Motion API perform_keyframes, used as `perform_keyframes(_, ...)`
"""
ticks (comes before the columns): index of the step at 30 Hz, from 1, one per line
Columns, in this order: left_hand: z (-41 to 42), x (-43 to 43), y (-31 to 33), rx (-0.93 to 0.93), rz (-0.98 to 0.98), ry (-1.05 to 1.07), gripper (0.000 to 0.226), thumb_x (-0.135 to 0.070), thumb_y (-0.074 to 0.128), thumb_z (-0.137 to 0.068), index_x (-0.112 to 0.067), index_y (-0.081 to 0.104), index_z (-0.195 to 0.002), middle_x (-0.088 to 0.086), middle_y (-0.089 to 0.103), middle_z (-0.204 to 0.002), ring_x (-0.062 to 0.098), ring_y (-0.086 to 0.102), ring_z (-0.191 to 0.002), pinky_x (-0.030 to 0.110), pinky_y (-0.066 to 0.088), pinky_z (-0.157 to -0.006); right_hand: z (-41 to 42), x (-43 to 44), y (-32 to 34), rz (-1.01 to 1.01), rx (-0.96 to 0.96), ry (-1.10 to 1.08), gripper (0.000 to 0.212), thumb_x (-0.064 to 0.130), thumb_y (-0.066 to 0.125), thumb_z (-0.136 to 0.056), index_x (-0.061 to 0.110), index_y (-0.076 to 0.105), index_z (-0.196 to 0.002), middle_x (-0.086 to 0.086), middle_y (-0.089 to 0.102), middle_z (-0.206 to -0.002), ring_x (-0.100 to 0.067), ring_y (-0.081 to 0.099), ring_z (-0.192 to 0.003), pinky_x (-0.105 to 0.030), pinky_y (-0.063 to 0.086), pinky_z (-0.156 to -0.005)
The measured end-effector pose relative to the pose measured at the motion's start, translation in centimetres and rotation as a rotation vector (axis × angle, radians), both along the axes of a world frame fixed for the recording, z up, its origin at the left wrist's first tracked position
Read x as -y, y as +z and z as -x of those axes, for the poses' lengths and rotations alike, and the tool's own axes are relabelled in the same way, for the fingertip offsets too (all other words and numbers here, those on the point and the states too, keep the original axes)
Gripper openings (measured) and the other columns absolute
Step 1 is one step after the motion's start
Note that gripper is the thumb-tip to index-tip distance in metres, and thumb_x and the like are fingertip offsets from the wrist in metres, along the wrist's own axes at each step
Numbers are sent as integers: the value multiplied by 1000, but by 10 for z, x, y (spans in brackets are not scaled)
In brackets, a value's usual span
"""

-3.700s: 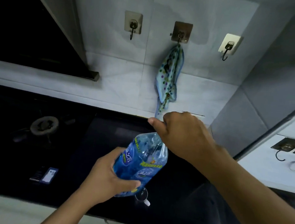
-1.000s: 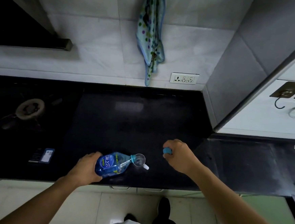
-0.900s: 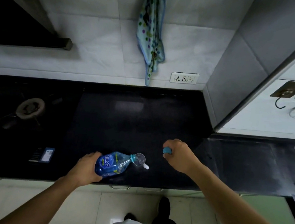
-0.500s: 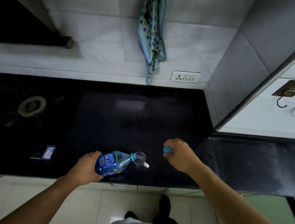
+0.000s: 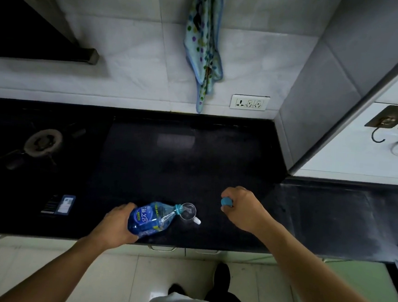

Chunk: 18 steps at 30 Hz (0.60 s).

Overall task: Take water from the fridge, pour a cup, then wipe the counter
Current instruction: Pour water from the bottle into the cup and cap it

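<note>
- The left hand [image 5: 116,225], lower centre, gripped the tilted blue transparent plastic water bottle [image 5: 148,218], whose neck met the rim of the small clear cup [image 5: 188,212].
- The right hand [image 5: 243,209] (just right of the cup) pinched the round blue bottle cap [image 5: 227,202] in curled fingers.
- The black stone counter [image 5: 167,172] bore the cup; the spotted pale-blue cloth [image 5: 203,39] hung at upper centre.

The bottle [image 5: 148,219] tilted in my left hand [image 5: 113,227] carries a blue oval label with large white characters. They look Chinese, but I cannot make them out. A yellow band of small print runs beside the oval, too fine to read. To the left, on the near part of the stove [image 5: 42,141], sits a blue-and-white sticker [image 5: 65,204], its print too small to tell.
</note>
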<state>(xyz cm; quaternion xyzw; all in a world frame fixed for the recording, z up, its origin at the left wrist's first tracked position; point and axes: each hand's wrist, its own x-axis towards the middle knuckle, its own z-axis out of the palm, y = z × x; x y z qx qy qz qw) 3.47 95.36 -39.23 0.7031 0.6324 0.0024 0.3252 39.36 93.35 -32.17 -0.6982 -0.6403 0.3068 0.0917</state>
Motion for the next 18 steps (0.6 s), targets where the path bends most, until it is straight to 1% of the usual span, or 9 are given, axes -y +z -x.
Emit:
perform_keyframes(4,-3,4,4,39,9,42,64,-36,82,-47,-25,57,-105,-6,62,-101,10,63,-89,26,55,-76,1,1,1,-4,-21,-7,23,23,68,-91,22,61,-113,2,55,-107,-13,61,-80,-20,51,-60)
perform_keyframes(6,-4,7,5,82,16,83,66,-34,86,-47,-26,57,-107,-8,62,-101,7,64,-88,20,52,-71,3,2,4,-10,-67,-16,26,24,69,-90,23,61,-115,4,57,-104,-9,60,-77,-17,49,-58)
perform_keyframes(8,-6,11,7,140,16,125,66,-30,89,-49,-28,57,-107,-11,63,-99,3,65,-86,13,50,-66,7,3,10,-16,-154,-36,26,25,72,-88,23,62,-112,7,62,-100,-8,62,-77,-19,53,-62)
perform_keyframes(10,-9,15,10,207,15,165,63,-22,90,-52,-28,58,-105,-9,68,-96,4,68,-83,12,53,-61,14,1,19,-31,-232,-47,22,25,73,-87,23,64,-107,9,64,-96,-11,65,-80,-24,58,-70)
perform_keyframes(12,-13,18,12,260,7,193,62,-17,90,-54,-29,59,-107,-7,71,-96,8,71,-85,17,57,-64,22,-4,28,-45,-306,-46,20,24,73,-87,24,66,-105,12,64,-93,-8,65,-79,-19,56,-68)
perform_keyframes(14,-19,19,16,297,-23,207,65,-21,90,-53,-30,58,-109,-10,72,-98,4,70,-89,19,56,-73,29,-14,37,-52,-362,-34,20,24,74,-86,26,67,-105,13,65,-92,-3,64,-74,-14,51,-66)
perform_keyframes(16,-27,20,22,342,-42,217,68,-24,91,-52,-32,58,-111,-12,72,-100,-1,69,-89,17,54,-76,36,-25,45,-52,-381,-10,22,23,74,-86,27,67,-108,12,65,-93,-2,64,-74,-16,50,-68)
perform_keyframes(18,-37,19,29,393,-56,226,68,-22,92,-52,-33,59,-111,-12,72,-101,-3,69,-89,12,52,-75,41,-36,52,-56,-367,27,24,22,73,-87,26,68,-110,11,66,-95,-4,65,-75,-17,52,-67)
